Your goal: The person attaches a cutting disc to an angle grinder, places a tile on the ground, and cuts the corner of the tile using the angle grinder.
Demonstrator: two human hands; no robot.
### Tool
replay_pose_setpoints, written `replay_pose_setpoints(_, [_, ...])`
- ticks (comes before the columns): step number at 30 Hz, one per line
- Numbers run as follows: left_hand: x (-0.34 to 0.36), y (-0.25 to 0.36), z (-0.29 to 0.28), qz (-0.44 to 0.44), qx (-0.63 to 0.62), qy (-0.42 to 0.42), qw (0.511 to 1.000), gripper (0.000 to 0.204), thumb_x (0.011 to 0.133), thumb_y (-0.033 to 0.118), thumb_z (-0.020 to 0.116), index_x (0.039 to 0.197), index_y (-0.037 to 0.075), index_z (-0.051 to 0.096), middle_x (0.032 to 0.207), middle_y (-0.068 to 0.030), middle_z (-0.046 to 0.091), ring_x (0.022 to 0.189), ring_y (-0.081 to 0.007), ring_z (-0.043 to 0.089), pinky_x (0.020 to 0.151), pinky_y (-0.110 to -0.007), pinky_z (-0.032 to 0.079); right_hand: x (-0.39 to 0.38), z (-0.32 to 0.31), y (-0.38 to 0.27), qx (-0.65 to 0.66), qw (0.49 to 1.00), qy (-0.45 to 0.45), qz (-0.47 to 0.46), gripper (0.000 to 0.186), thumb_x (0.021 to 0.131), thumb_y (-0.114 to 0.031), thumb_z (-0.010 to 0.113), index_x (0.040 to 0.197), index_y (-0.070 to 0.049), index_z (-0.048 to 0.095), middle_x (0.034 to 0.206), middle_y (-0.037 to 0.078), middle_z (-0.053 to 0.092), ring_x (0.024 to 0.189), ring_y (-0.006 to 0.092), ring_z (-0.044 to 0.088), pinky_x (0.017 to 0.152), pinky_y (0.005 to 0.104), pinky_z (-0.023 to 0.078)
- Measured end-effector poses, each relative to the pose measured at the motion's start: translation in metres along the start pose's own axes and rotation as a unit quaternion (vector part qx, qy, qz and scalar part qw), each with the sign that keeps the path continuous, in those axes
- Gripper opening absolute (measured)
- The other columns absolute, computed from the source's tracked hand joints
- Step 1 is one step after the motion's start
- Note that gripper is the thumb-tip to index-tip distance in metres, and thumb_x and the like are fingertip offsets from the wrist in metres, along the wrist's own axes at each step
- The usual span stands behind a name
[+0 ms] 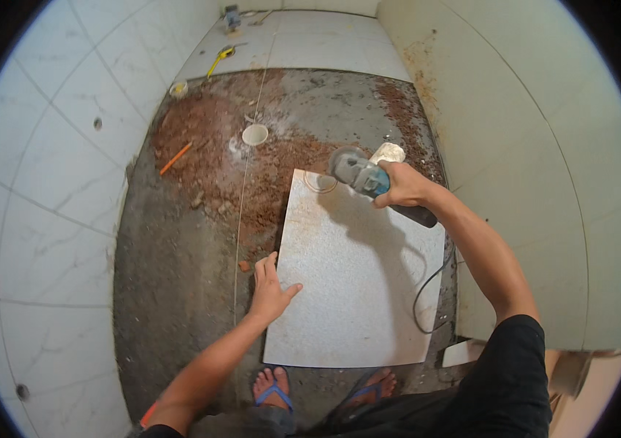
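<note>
I have the right hand (pixel 400 185) clamped on the grinder (pixel 361 175), above the tile (pixel 351 285) before the feet (pixel 272 388); the left hand (pixel 272 298), fingers spread, is at its left edge. The circle (pixel 320 182) looks scored, not yet cut out.

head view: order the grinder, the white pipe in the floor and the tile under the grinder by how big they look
1. Tile
2. Grinder, perhaps enlarged by nearness
3. White pipe, clearly smallest
</note>
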State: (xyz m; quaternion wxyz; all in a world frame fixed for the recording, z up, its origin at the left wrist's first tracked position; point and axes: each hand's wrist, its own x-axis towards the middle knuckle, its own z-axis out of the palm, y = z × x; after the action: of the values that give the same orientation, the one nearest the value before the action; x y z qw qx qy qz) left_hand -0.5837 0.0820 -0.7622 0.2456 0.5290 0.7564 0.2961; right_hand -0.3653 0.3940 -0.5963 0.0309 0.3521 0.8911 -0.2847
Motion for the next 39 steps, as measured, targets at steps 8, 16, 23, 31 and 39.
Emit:
replay_pose_setpoints(8, [-0.02, 0.013, -0.014, -0.122, -0.103, -0.12, 0.98, 0.091, 0.089, 0.022, 0.077, 0.155, -0.003, 0.019, 0.133, -0.0334, 0.057, 0.124, -0.0438, 0.059, 0.105, -0.047, 0.046, 0.035, -0.018, 0.008, -0.125, 0.991, -0.05, -0.023, 0.066, 0.056, -0.022, 0.077, 0.116, 0.001, 0.06, 0.097, 0.021, 0.067, 0.094, 0.0377, 0.065, 0.084, 0.044, 0.052])
replay_pose_setpoints(16, [-0.02, 0.02, -0.016, -0.127, -0.071, -0.146, 0.979, 0.092, 0.092, 0.021, 0.074, 0.158, -0.001, 0.013, 0.121, -0.0348, 0.064, 0.112, -0.0455, 0.066, 0.098, -0.046, 0.051, 0.057, -0.012, -0.005, -0.276, 0.954, -0.106, -0.042, 0.069, 0.054, -0.03, 0.073, 0.114, 0.003, 0.061, 0.089, 0.024, 0.07, 0.084, 0.0409, 0.069, 0.077, 0.0476, 0.055])
replay_pose_setpoints(23, [-0.017, 0.023, -0.015, -0.127, -0.025, -0.157, 0.979, 0.091, 0.095, 0.027, 0.071, 0.158, -0.003, 0.013, 0.119, -0.0359, 0.064, 0.11, -0.0467, 0.066, 0.093, -0.05, 0.054, 0.079, -0.004, -0.002, -0.28, 0.954, -0.092, -0.053, 0.077, 0.051, -0.036, 0.071, 0.116, 0.003, 0.062, 0.088, 0.024, 0.07, 0.085, 0.041, 0.069, 0.076, 0.048, 0.054])
replay_pose_setpoints(31, [-0.018, 0.026, -0.019, -0.137, -0.008, -0.168, 0.976, 0.089, 0.096, 0.027, 0.069, 0.157, -0.005, 0.013, 0.118, -0.0371, 0.063, 0.109, -0.047, 0.066, 0.092, -0.051, 0.055, 0.091, -0.001, -0.012, -0.291, 0.948, -0.1, -0.085, 0.066, 0.051, -0.038, 0.07, 0.104, 0.001, 0.065, 0.091, 0.024, 0.071, 0.086, 0.0421, 0.069, 0.076, 0.05, 0.054])
replay_pose_setpoints(39, [-0.019, 0.025, -0.013, -0.133, 0.005, -0.173, 0.976, 0.088, 0.097, 0.028, 0.068, 0.156, -0.005, 0.012, 0.117, -0.0378, 0.063, 0.106, -0.048, 0.067, 0.09, -0.051, 0.056, 0.095, -0.002, -0.003, -0.275, 0.952, -0.103, -0.084, 0.073, 0.05, -0.037, 0.07, 0.111, 0.002, 0.066, 0.092, 0.025, 0.072, 0.087, 0.0418, 0.069, 0.076, 0.0504, 0.054])
